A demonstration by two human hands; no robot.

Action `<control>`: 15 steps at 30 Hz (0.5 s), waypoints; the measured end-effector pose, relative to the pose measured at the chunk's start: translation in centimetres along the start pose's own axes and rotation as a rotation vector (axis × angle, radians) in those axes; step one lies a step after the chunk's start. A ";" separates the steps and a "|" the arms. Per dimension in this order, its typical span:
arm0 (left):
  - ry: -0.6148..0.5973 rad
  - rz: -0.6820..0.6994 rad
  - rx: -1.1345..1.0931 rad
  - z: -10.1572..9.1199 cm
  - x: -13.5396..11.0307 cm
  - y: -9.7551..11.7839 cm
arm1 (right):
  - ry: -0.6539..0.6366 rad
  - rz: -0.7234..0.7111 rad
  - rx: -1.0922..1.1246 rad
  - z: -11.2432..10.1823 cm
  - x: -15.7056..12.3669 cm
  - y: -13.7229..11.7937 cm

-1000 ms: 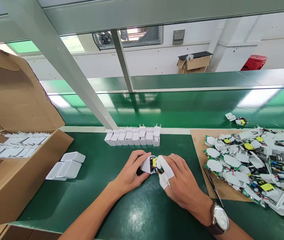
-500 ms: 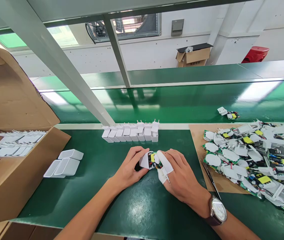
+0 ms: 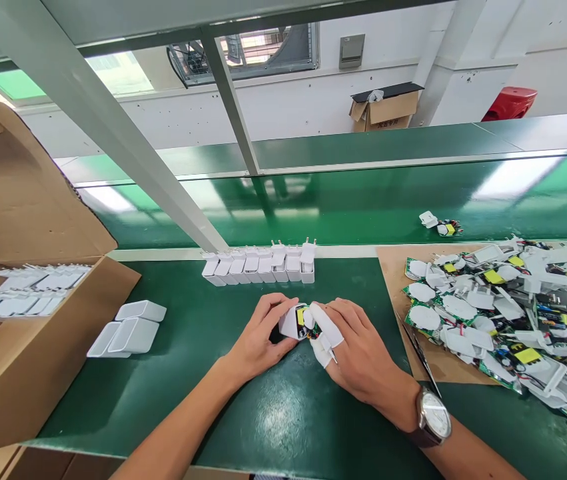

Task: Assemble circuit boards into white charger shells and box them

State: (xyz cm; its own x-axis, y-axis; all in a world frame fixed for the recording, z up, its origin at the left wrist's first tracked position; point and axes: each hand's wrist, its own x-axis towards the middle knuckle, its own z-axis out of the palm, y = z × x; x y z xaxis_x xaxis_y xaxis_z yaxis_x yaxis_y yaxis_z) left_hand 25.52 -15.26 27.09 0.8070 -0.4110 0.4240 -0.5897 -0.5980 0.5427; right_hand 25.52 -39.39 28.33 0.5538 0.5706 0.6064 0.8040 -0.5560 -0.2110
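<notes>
Over the middle of the green table, my left hand (image 3: 262, 333) is closed around a white plastic charger housing (image 3: 289, 323). My right hand (image 3: 363, 343), with white covers on its thumb and index finger, pinches a small circuit board (image 3: 307, 321) with a yellow-wrapped part. The board sits partly inside the housing's open end; how deep it reaches is hidden. Just beyond the hands stands a row of white chargers (image 3: 259, 265) with their pins up. To the left lie three open white housings (image 3: 136, 333).
An open carton (image 3: 53, 360) at left holds rows of white chargers. At right, many circuit boards with white parts (image 3: 493, 320) are heaped on cardboard (image 3: 388, 273), with tweezers (image 3: 420, 353) beside them. A loose board (image 3: 447, 229) lies on the green belt (image 3: 353, 200) behind.
The circuit board appears slightly deeper in the housing, as my right hand has shifted a little left. The loose board on the belt has moved left.
</notes>
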 end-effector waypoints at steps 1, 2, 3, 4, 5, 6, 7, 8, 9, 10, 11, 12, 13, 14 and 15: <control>-0.002 0.002 -0.009 0.1 0.1 0.1 | 0.002 -0.004 0.017 0.1 0.0 -0.1; -0.009 0.002 -0.024 0.2 0.1 0.2 | 0.009 -0.007 0.036 0.2 0.0 -0.1; -0.027 0.002 -0.045 0.2 0.1 0.3 | 0.019 -0.006 0.056 0.2 0.0 -0.2; -0.055 -0.002 -0.074 0.2 0.1 0.3 | 0.039 -0.001 0.077 0.3 0.1 -0.2; -0.089 -0.009 -0.110 0.2 0.0 0.3 | 0.062 0.013 0.102 0.3 0.1 -0.2; -0.128 -0.020 -0.151 0.2 -0.1 0.3 | 0.085 0.034 0.133 0.3 0.1 -0.1; -0.165 -0.039 -0.192 0.1 -0.1 0.2 | 0.104 0.057 0.172 0.2 0.2 0.0; -0.199 -0.065 -0.235 -0.1 -0.2 0.2 | 0.111 0.078 0.220 0.1 0.2 0.2; -0.227 -0.095 -0.281 -0.2 -0.3 0.1 | 0.111 0.094 0.274 0.1 0.1 0.3; -0.252 -0.123 -0.330 -0.4 -0.3 0.1 | 0.099 0.104 0.327 0.1 0.1 0.4; -0.274 -0.147 -0.382 -0.7 -0.3 0.2 | 0.077 0.107 0.371 0.1 0.1 0.5; -0.291 -0.168 -0.430 -0.9 -0.3 0.3 | 0.050 0.103 0.402 0.3 0.0 0.6; -0.302 -0.180 -0.471 -1.0 -0.3 0.4 | 0.021 0.091 0.419 0.5 -0.1 0.7; -0.303 -0.190 -0.502 -1.2 -0.2 0.6 | -0.004 0.078 0.425 0.8 -0.1 0.8; -0.288 -0.205 -0.524 -1.3 -0.2 0.7 | -0.030 0.064 0.425 1.2 -0.3 0.8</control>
State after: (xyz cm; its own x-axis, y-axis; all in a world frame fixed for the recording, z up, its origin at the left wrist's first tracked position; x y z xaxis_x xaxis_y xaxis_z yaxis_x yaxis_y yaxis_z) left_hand 24.88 -14.70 28.33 0.8378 -0.5366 0.1012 -0.3003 -0.2980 0.9061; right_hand 26.30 -39.27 27.08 0.6064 0.5636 0.5609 0.7822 -0.2959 -0.5483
